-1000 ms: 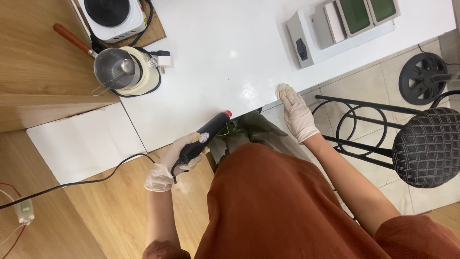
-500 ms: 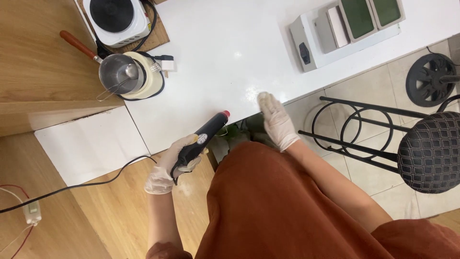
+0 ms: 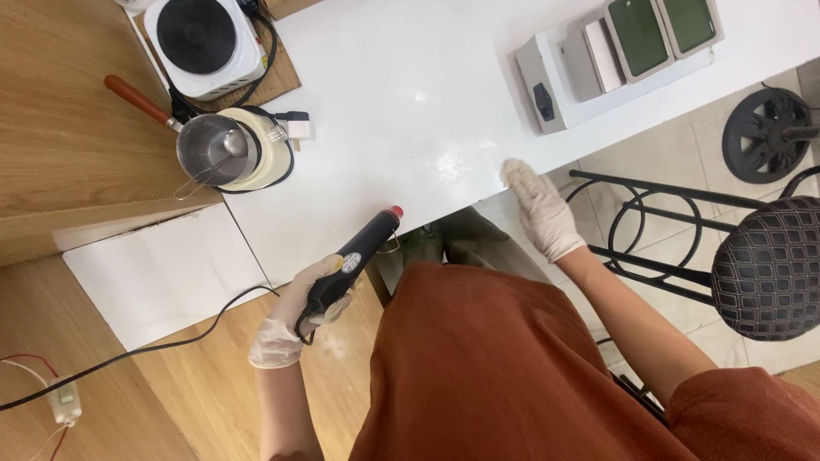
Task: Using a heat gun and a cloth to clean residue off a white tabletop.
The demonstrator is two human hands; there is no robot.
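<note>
Head view, straight down (close)

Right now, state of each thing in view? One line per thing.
Left hand: gloved, gripping the heat gun.
Heat gun: held, red tip over the white table edge, cord trailing to the floor.
Right hand: gloved, holding nothing, fingertips at the table edge.
Steel pot: upright, on a cream base.
Hot plate: bare.
Stool: unoccupied.
</note>
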